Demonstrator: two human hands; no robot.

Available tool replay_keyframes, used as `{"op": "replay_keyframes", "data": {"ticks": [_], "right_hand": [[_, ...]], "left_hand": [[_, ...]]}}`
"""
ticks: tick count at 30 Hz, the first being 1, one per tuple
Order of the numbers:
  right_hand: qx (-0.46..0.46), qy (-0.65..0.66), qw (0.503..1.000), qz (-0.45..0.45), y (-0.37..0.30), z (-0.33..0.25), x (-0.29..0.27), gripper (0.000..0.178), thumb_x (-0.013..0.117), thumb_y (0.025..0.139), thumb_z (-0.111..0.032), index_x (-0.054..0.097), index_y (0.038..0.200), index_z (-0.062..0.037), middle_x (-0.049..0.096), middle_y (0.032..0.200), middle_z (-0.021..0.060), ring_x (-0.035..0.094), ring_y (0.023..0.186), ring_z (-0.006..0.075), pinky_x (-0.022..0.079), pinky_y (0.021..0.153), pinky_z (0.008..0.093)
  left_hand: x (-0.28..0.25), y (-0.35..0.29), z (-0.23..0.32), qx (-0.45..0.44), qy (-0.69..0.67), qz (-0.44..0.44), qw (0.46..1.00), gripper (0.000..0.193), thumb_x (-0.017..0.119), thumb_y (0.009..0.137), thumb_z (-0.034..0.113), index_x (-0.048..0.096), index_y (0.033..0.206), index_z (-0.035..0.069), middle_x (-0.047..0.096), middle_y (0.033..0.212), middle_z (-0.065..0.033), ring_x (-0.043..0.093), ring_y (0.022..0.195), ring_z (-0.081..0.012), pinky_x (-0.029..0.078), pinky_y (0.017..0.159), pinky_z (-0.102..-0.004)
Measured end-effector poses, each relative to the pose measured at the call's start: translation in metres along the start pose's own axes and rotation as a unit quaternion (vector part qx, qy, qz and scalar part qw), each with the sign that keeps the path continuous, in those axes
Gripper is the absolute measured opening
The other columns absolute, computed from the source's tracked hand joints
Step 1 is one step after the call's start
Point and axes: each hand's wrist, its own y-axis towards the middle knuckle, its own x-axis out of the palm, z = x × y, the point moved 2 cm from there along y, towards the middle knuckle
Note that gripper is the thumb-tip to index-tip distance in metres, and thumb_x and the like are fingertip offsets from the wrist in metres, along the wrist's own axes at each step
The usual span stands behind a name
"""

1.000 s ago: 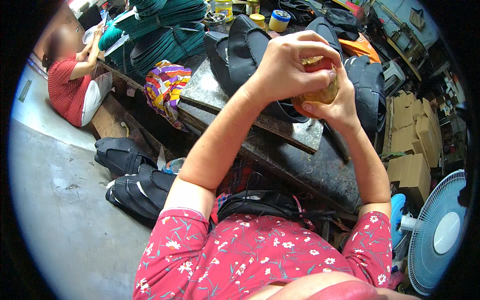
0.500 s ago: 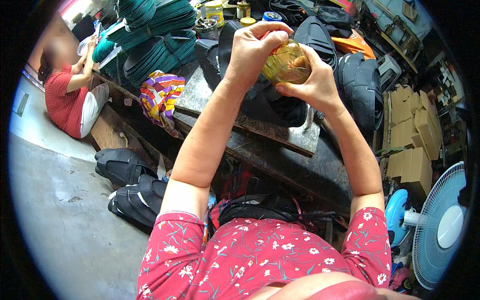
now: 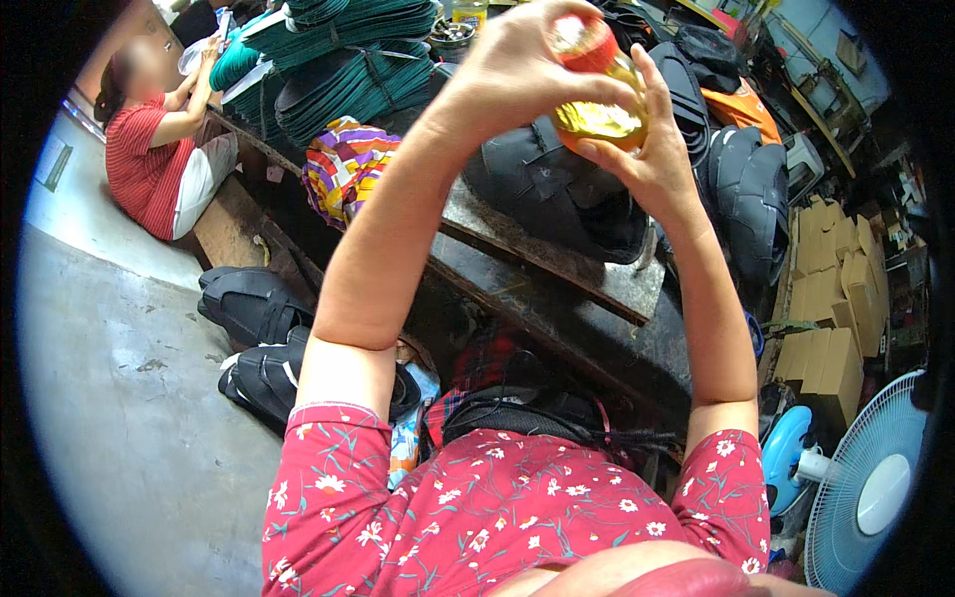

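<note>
My right hand [image 3: 652, 149] is wrapped round a clear glass jar [image 3: 602, 121] with yellowish contents, held up above the bench. At the jar's top, my left hand [image 3: 517, 70] grips a red lid [image 3: 587, 45] between thumb and fingers. Whether the lid sits on the jar or is just off it, I cannot tell. Beneath the hands, black padded shoe uppers [image 3: 552, 184] lie on a worn grey board [image 3: 637, 291].
Tied stacks of green-edged sole sheets [image 3: 353, 90] and a colourful cloth [image 3: 343, 164] lie to the left. More black uppers [image 3: 751, 204], cardboard boxes [image 3: 821, 363] and a fan [image 3: 875, 497] are at right. A co-worker in red [image 3: 149, 164] sits at far left.
Both hands have risen with the jar, and it is tilted differently. The red lid, mostly covered by my left hand before, now shows. The view has shifted slightly.
</note>
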Motion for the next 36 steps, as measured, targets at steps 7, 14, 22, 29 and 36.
{"op": "replay_keyframes", "data": {"ticks": [7,14,22,29,36], "right_hand": [[-0.019,-0.335,0.922,-0.192,-0.039,-0.019,0.031,0.096,0.083,0.067,-0.052,0.043,0.15,-0.0279,0.032,0.157,0.0198,0.025,0.143,0.0513,0.026,0.115,0.0609],[-0.009,-0.317,0.932,-0.177,-0.045,-0.007,0.035,0.094,0.086,0.065,-0.041,0.045,0.148,-0.0307,0.035,0.155,0.0163,0.032,0.139,0.0487,0.033,0.111,0.0595],[-0.007,-0.306,0.938,-0.161,-0.043,-0.011,0.034,0.089,0.085,0.062,-0.04,0.05,0.144,-0.0301,0.039,0.152,0.0158,0.035,0.137,0.0456,0.032,0.11,0.0573],[0.008,-0.298,0.942,-0.154,-0.045,-0.006,0.032,0.091,0.084,0.06,-0.036,0.051,0.145,-0.0274,0.038,0.154,0.0161,0.033,0.14,0.0448,0.032,0.114,0.0548],[0.01,-0.303,0.942,-0.142,-0.048,-0.005,0.034,0.088,0.083,0.064,-0.039,0.05,0.145,-0.0276,0.038,0.153,0.0159,0.034,0.139,0.044,0.032,0.113,0.0554]], "left_hand": [[-0.088,0.018,-0.052,0.024,0.271,0.276,0.922,0.059,0.089,0.067,0.021,0.063,0.116,0.002,0.068,0.107,-0.0191,0.067,0.098,-0.0313,0.054,0.087,-0.0384],[-0.08,0.058,-0.201,0.016,0.251,0.123,0.96,0.04,0.083,0.072,0.028,0.065,0.101,0.006,0.064,0.087,-0.0081,0.061,0.08,-0.022,0.051,0.074,-0.0367],[-0.029,0.091,-0.287,0.079,0.296,-0.035,0.951,0.072,0.084,0.071,0.035,0.055,0.134,0.016,0.057,0.118,-0.0225,0.06,0.11,-0.0397,0.051,0.096,-0.0448],[-0.009,0.113,-0.309,-0.02,0.429,-0.133,0.893,0.08,0.075,0.075,0.053,0.05,0.142,0.017,0.052,0.135,-0.0244,0.051,0.123,-0.0465,0.046,0.103,-0.0516],[-0.011,0.111,-0.314,-0.126,0.359,-0.04,0.924,0.081,0.072,0.079,0.062,0.049,0.142,0.018,0.051,0.134,-0.0288,0.055,0.122,-0.0456,0.047,0.102,-0.0507]]}}
